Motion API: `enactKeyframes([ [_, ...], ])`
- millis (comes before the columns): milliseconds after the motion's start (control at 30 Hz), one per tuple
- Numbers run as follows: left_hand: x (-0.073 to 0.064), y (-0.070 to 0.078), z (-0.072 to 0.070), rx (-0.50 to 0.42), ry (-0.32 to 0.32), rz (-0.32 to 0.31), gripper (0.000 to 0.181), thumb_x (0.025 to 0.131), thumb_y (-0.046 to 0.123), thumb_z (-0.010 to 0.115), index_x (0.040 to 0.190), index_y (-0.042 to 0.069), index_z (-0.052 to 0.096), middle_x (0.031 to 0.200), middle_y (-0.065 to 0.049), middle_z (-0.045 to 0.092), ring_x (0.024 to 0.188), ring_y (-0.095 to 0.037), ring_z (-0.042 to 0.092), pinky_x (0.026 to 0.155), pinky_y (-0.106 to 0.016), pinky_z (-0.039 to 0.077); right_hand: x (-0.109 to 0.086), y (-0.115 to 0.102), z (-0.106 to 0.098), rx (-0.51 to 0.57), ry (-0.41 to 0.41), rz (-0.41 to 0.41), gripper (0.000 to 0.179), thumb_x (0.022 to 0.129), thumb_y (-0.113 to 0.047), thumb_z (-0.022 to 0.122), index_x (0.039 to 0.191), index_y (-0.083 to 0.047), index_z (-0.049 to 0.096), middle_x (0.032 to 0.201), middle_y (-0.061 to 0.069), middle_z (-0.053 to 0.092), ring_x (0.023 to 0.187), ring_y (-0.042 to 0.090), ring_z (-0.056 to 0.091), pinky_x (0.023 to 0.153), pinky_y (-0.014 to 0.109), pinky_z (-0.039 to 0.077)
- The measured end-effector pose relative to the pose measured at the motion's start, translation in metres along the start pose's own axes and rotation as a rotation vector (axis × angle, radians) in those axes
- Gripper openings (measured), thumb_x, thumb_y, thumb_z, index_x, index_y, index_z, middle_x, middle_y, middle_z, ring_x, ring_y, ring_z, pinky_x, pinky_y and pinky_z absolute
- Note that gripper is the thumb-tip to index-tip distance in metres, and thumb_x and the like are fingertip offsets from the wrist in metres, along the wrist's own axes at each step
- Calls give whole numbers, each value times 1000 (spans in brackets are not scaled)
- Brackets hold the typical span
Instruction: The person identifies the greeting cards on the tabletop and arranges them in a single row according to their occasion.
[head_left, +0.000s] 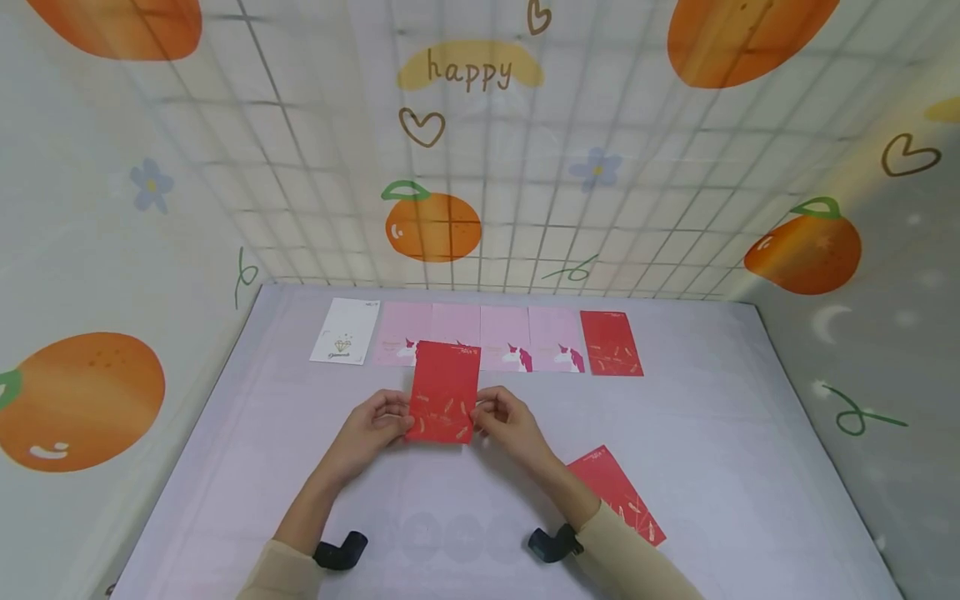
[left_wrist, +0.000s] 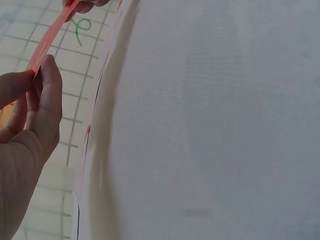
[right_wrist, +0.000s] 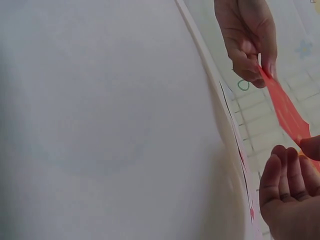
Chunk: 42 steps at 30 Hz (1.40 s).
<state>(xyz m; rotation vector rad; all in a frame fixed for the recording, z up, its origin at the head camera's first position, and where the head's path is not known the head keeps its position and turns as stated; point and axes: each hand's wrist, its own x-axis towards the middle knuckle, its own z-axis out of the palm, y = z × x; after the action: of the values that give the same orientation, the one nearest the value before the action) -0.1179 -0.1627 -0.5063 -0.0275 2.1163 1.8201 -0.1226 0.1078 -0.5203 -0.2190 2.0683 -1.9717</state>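
A red card (head_left: 446, 392) with pale gold marks is held up above the table between both hands. My left hand (head_left: 372, 427) pinches its lower left edge between thumb and fingers. At its lower right edge, my right hand (head_left: 512, 423) grips it the same way. In the left wrist view the card (left_wrist: 52, 35) appears nearly edge-on, stretching from one hand to the other. The right wrist view shows it (right_wrist: 284, 107) slightly bent. Its top overlaps the row of pink cards behind it in the head view.
Along the table's back lie a white card (head_left: 345, 332) with a gold diamond, several pink unicorn cards (head_left: 506, 329) and a red card (head_left: 611, 343). Another red card (head_left: 618, 492) lies tilted by the right forearm, partly covered by it. A gridded wall (head_left: 495, 225) stands behind the table (head_left: 712, 400).
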Motion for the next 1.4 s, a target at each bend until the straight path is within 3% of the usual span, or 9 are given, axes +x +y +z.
enactKeyframes([
  [200,3,1,4,-17,26,-10,35,94,14,70,126,8,57,111,-15,61,95,-28,67,80,-38,58,0,-2,1,-4,7,-12,28,97,-12,66,122,-2,58,103,15,65,88,34,67,75,39,58],
  [333,4,1,5,-21,30,-9,36,94,15,70,126,6,57,110,-15,61,95,-27,66,80,-38,58,0,-3,1,0,12,-8,29,96,-12,66,122,-2,59,103,15,65,88,35,66,75,39,58],
  [433,3,5,8,-18,35,-11,36,95,13,69,127,5,56,110,-15,61,95,-27,66,82,-40,58,-1,-7,1,6,14,2,29,97,-10,65,123,0,57,105,18,65,90,40,65,78,45,58],
  [700,8,-2,13,-49,31,17,33,94,10,69,125,6,57,110,-16,60,94,-27,65,78,-36,58,-1,-1,-3,-10,44,-26,27,97,-14,66,121,-4,58,103,14,65,83,31,66,72,36,58],
  [933,13,-4,26,-55,56,46,35,93,8,70,125,3,57,109,-16,61,95,-26,66,79,-37,58,-3,1,-10,-51,94,-62,29,96,-16,68,122,-7,59,104,11,65,83,28,66,73,35,58],
  [1167,22,-2,43,-34,66,86,35,93,12,73,124,5,58,109,-12,63,96,-25,66,80,-31,57,-4,0,-24,-72,167,-41,32,95,-17,70,124,-7,60,106,12,65,83,34,66,72,44,59],
  [1400,35,4,67,13,55,136,34,93,13,72,123,7,58,107,-8,63,93,-23,67,78,-31,57,-7,1,-45,-83,240,6,30,96,-18,70,123,-11,62,105,10,64,80,31,65,67,34,58],
])
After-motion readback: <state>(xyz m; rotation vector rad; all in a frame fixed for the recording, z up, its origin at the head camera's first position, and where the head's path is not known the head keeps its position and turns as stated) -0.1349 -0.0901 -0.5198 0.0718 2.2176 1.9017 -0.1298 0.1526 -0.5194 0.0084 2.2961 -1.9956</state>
